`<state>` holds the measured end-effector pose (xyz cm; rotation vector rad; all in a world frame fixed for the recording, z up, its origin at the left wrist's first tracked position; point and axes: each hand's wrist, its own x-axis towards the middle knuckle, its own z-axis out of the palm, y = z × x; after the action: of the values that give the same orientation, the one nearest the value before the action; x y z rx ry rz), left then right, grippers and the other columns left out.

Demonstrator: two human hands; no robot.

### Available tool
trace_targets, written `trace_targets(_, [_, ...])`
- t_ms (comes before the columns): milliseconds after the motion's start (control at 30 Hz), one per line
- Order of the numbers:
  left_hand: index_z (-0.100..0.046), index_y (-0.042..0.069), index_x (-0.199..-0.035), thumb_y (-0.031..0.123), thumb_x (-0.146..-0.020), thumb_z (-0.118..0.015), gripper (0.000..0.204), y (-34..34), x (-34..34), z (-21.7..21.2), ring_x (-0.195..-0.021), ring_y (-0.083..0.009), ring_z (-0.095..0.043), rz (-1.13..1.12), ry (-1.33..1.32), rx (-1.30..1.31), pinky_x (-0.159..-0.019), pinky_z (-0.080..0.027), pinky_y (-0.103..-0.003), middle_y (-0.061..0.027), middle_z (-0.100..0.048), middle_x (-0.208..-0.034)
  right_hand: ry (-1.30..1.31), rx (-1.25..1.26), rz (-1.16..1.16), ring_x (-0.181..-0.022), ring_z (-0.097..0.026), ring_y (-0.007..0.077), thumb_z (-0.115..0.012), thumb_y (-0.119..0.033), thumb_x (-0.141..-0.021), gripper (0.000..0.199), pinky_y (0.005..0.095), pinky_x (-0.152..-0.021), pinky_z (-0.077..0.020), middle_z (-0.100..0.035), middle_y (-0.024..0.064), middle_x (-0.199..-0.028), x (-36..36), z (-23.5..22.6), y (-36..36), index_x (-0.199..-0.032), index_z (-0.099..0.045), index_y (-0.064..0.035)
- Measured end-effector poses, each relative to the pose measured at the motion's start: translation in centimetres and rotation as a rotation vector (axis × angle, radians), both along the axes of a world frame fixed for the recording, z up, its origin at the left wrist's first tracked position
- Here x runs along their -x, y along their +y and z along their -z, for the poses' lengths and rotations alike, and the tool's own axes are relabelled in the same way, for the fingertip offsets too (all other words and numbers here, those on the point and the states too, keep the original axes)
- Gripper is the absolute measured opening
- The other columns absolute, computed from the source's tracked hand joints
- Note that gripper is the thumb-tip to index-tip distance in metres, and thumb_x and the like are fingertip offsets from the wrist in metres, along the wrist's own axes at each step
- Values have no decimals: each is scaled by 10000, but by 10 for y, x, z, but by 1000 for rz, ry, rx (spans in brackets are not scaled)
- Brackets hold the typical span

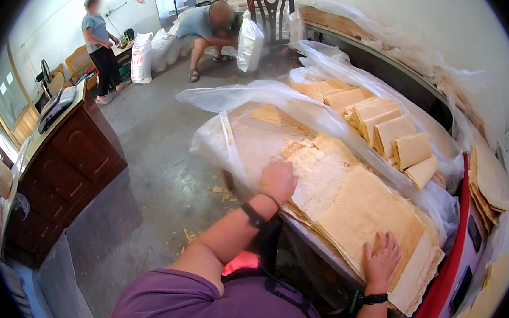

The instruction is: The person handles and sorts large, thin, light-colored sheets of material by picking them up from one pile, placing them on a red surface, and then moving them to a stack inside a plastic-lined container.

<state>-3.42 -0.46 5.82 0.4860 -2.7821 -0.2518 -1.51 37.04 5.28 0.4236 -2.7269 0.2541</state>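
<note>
Stack of tan sheets (361, 212), near right, on plastic-covered table (247, 137); folded sheets (393, 134) beyond. Grey floor (159, 157), left; dark cabinet (84, 163). Far: white sack (142, 63). Right hand (382, 259): nearer, palm down on stack, fingers spread. Left hand (278, 180): farther, at stack's left edge, grip cannot be told.

The broad, thin stacked sheets (364, 206) are pale golden tan, mottled cream toward one end and banded toasted brown toward the other. The small folded sheets (393, 134) are yellow-beige, the filmy plastic sheeting (208, 140) milky white, the long narrow strip (452, 258) deep red, the short-sleeved shirt (195, 304) purple, the panelled wooden cabinet (78, 160) dark reddish brown.
</note>
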Motion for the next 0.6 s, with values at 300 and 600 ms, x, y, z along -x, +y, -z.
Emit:
trace_targets(300, [-578, 40, -1321, 245, -846, -725, 538, -28, 1, 8, -1023, -349, -651, -32, 376, -436, -886, -530, -426, -188, -651, -1126, -8, 14, 12, -1324, -450, 356, -733, -290, -816, 480, 525, -1117, -316, -527, 150, -1402, 0, 6, -3, -1248, -619, -114])
trace_targets(600, [-664, 36, -1205, 212, -850, -690, 398, -33, -7, 12, -932, -353, -672, -117, 290, -580, -849, -539, -412, -165, -702, -992, 5, 17, -2, -1333, -439, 357, -735, -286, -815, 501, 527, -1124, -303, -520, 150, -1400, 1, 9, 0, -1260, -593, -103])
